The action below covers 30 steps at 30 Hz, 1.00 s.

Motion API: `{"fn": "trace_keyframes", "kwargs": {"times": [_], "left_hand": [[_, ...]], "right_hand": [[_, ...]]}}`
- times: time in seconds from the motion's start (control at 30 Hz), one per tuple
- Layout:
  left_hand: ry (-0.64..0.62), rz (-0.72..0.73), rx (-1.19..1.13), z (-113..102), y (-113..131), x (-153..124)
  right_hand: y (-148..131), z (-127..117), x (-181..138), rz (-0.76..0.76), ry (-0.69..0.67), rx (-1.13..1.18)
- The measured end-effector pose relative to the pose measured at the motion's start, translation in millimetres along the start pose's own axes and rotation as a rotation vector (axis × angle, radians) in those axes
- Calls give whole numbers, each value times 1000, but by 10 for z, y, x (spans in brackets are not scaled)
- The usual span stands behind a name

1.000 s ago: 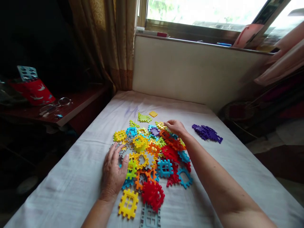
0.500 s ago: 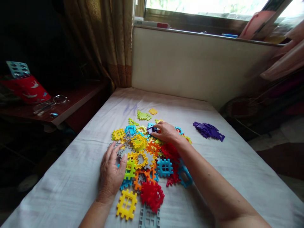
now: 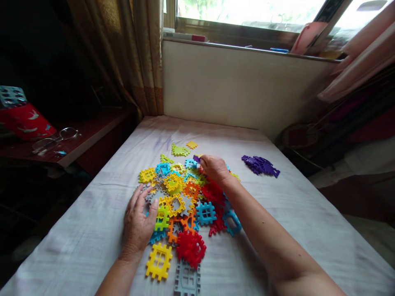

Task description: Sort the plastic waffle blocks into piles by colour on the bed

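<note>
Interlocking plastic building pieces in many colours lie heaped on the pale sheet. My right hand is closed at the far side of the heap, a purple building piece pinched in its fingers and partly hidden by them. At the heap's left edge rests my left hand, fingers spread, beside a green window piece. Near the middle are a yellow frame piece and an orange piece. Closer to me lie red pieces, a yellow window piece and a grey window piece.
A separate pile of purple pieces lies to the right on the sheet. Lime pieces sit beyond the heap. On the left, a dark red desk holds glasses and a red container. A wall and window stand behind.
My right hand has lifted the purple piece slightly out of the heap. My left hand stays in place by the heap. The whole view has shifted a little.
</note>
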<state>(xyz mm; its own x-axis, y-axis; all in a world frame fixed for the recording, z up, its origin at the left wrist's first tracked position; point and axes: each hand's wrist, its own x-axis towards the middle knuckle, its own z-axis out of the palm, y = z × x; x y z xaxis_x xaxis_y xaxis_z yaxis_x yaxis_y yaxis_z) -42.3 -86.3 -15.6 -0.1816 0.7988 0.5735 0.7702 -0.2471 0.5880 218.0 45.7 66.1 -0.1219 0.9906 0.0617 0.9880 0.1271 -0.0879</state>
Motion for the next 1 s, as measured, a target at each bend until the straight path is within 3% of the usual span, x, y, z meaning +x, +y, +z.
{"fn": "trace_keyframes", "kwargs": {"times": [0.1,0.27,0.33,0.43,0.53,0.6,0.7,0.8,0.9,1.0], "left_hand": [[4,-8,-2,5,1,3],[-4,-18,-3,0,2,11],[-9,-12,-4,-4,-3,12],[-20,-9,1,-7,-12,9],[-11,-7,8,-6,-19,10],[-7,0,10,-5,-22,13],[-12,-1,9,-8,-22,17],[-14,-3,4,-7,-24,13],[-13,-2,0,2,-29,4],[-7,-10,1,9,-29,2]], "right_hand": [[557,63,62,234,210,189],[1738,168,26,627,516,439],[2055,172,-53,738,550,429],[2249,146,-193,815,543,397],[2167,113,-289,827,534,275],[1992,100,-299,747,544,165],[1561,120,-238,468,489,195],[994,199,-146,52,289,359],[487,264,-87,-321,136,263],[228,227,-77,-431,-10,82]]}}
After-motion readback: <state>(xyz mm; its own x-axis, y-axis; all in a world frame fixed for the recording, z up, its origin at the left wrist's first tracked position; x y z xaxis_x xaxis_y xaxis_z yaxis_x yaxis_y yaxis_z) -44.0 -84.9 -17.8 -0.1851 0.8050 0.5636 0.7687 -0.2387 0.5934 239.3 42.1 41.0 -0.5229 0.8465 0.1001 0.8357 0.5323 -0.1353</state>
